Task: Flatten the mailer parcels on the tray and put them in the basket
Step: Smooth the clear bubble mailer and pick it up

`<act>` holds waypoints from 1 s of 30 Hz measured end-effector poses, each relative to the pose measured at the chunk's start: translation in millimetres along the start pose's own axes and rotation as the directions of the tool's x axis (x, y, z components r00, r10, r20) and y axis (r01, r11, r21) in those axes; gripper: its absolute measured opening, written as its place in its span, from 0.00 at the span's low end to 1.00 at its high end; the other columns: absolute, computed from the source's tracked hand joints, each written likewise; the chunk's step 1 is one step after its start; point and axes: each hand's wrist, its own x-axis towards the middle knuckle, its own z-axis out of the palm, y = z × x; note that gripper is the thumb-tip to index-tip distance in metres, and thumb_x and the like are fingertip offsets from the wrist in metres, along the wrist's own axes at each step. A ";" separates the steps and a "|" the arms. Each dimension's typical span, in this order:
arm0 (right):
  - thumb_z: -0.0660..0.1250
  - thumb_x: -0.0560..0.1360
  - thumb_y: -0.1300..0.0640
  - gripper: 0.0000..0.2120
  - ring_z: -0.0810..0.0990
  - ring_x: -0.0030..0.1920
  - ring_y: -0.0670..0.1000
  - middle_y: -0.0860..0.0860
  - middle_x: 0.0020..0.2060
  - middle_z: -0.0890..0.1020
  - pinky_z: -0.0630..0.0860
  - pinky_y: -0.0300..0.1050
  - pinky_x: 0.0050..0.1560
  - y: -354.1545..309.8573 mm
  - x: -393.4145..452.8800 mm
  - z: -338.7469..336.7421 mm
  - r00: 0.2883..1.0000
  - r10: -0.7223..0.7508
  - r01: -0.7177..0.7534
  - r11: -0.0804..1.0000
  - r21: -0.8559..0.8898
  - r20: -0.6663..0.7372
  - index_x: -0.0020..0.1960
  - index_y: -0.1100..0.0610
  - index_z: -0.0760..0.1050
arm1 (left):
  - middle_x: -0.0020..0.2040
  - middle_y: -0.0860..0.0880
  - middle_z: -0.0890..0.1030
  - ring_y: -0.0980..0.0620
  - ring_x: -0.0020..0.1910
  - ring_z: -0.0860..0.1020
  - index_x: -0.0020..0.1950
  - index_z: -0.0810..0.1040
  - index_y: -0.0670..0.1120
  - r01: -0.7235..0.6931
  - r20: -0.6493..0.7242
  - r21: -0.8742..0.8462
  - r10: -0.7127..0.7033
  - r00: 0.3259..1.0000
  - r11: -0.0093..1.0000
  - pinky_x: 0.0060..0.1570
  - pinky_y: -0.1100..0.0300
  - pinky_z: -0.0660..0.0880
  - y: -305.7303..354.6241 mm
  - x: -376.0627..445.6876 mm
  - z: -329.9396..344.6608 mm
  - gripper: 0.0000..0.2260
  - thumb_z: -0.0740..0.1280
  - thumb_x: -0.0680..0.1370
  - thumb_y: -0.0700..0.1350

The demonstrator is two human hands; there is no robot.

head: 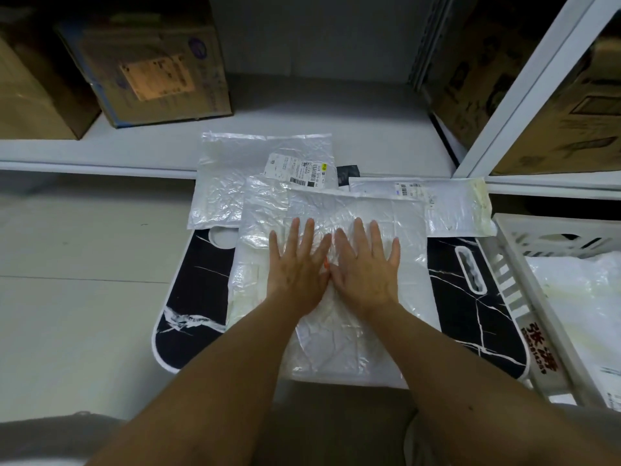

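Observation:
A black marble-patterned tray [195, 297] lies on the floor with several white crinkled mailer parcels on it. My left hand [297, 267] and my right hand [366, 267] lie side by side, fingers straight and spread, pressing flat on the top mailer [342, 344] in the tray's middle. Another mailer [228, 183] with a shipping label sticks out behind it to the left, and a third mailer [450, 210] lies at the back right. A white slatted basket [514, 284] stands to the right of the tray and holds a white mailer [578, 297].
A white metal shelf [302, 112] runs behind the tray, with cardboard boxes [151, 68] on its left and more boxes [554, 105] at the right behind a white upright post. Light floor tiles [84, 264] stretch to the left.

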 end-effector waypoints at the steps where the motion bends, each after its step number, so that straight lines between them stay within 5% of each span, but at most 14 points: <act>1: 0.48 0.80 0.40 0.29 0.43 0.77 0.61 0.54 0.78 0.48 0.42 0.67 0.71 2.4 1.6 5.3 0.995 0.000 0.000 1.000 -0.002 0.104 0.78 0.45 0.49 | 0.77 0.45 0.35 0.38 0.75 0.34 0.77 0.37 0.56 0.001 0.022 -0.004 -0.001 1.000 1.000 0.70 0.32 0.40 0.0 0.7 5.9 0.29 0.43 0.80 0.63; 5: 0.41 0.79 0.34 0.29 0.34 0.75 0.64 0.48 0.77 0.36 0.42 0.71 0.71 8.2 -2.6 24.5 0.954 0.059 -0.083 0.994 0.069 0.293 0.77 0.39 0.37 | 0.76 0.50 0.31 0.37 0.74 0.31 0.75 0.34 0.61 0.038 0.135 -0.061 -0.030 0.990 0.997 0.67 0.28 0.43 -1.6 -2.0 22.6 0.27 0.40 0.79 0.64; 15: 0.41 0.78 0.33 0.29 0.42 0.77 0.63 0.47 0.78 0.42 0.45 0.69 0.72 6.3 3.5 25.9 0.931 0.085 -0.111 0.992 0.054 0.355 0.77 0.38 0.42 | 0.78 0.52 0.39 0.40 0.76 0.35 0.77 0.39 0.59 0.066 0.238 -0.136 -0.032 0.971 0.989 0.68 0.29 0.44 -1.8 1.8 19.4 0.27 0.41 0.79 0.62; 17: 0.43 0.78 0.35 0.27 0.52 0.75 0.63 0.49 0.77 0.54 0.50 0.68 0.71 6.5 7.5 22.6 0.952 0.091 -0.110 0.993 0.048 0.291 0.76 0.40 0.52 | 0.79 0.50 0.47 0.41 0.77 0.42 0.78 0.46 0.56 0.092 0.198 -0.155 -0.060 0.978 0.984 0.69 0.32 0.44 2.0 3.8 14.6 0.26 0.42 0.80 0.60; 19: 0.46 0.79 0.40 0.23 0.67 0.66 0.59 0.51 0.67 0.71 0.58 0.63 0.68 5.3 11.6 17.1 0.990 0.088 -0.090 0.996 0.007 0.108 0.68 0.47 0.67 | 0.75 0.46 0.61 0.42 0.75 0.55 0.75 0.58 0.50 0.098 0.064 -0.183 -0.088 0.994 0.978 0.71 0.36 0.47 6.3 6.5 4.8 0.24 0.45 0.81 0.56; 21: 0.50 0.78 0.46 0.19 0.72 0.60 0.55 0.51 0.57 0.76 0.62 0.59 0.66 5.1 20.2 16.6 0.991 0.083 -0.084 0.996 0.000 -0.101 0.61 0.51 0.73 | 0.71 0.44 0.64 0.43 0.72 0.59 0.73 0.61 0.47 0.087 -0.074 -0.176 -0.101 0.992 0.981 0.72 0.40 0.49 7.5 14.0 -3.0 0.22 0.49 0.81 0.53; 23: 0.49 0.78 0.47 0.21 0.69 0.67 0.56 0.53 0.64 0.73 0.59 0.60 0.69 5.5 29.9 13.6 0.986 0.050 -0.047 0.999 0.022 -0.160 0.66 0.52 0.71 | 0.77 0.41 0.52 0.41 0.76 0.47 0.78 0.50 0.49 0.078 -0.103 -0.128 -0.091 0.991 0.989 0.73 0.38 0.44 3.6 26.4 -5.5 0.26 0.48 0.81 0.54; 25: 0.45 0.81 0.45 0.25 0.54 0.77 0.58 0.54 0.76 0.60 0.49 0.64 0.72 7.1 38.0 13.6 0.999 -0.023 0.025 0.999 0.035 -0.041 0.76 0.48 0.59 | 0.78 0.46 0.37 0.39 0.75 0.35 0.77 0.39 0.55 0.079 -0.049 -0.078 -0.083 0.995 0.994 0.70 0.33 0.40 -2.6 37.8 -1.1 0.27 0.44 0.81 0.59; 27: 0.41 0.81 0.39 0.27 0.40 0.77 0.59 0.52 0.79 0.47 0.42 0.68 0.72 10.8 41.8 19.6 0.992 -0.039 0.034 0.998 0.046 0.117 0.78 0.44 0.46 | 0.77 0.48 0.32 0.37 0.73 0.31 0.76 0.35 0.59 0.112 0.032 -0.053 -0.110 0.993 0.992 0.68 0.29 0.41 -6.7 42.8 8.2 0.27 0.41 0.80 0.63; 30: 0.38 0.77 0.33 0.30 0.36 0.76 0.65 0.52 0.78 0.39 0.40 0.71 0.71 12.3 39.0 30.5 0.979 0.018 -0.031 0.997 0.065 0.204 0.77 0.39 0.39 | 0.76 0.48 0.30 0.35 0.72 0.30 0.74 0.32 0.61 0.150 0.102 -0.037 -0.146 0.984 0.988 0.66 0.27 0.42 -9.0 41.2 20.3 0.28 0.38 0.78 0.66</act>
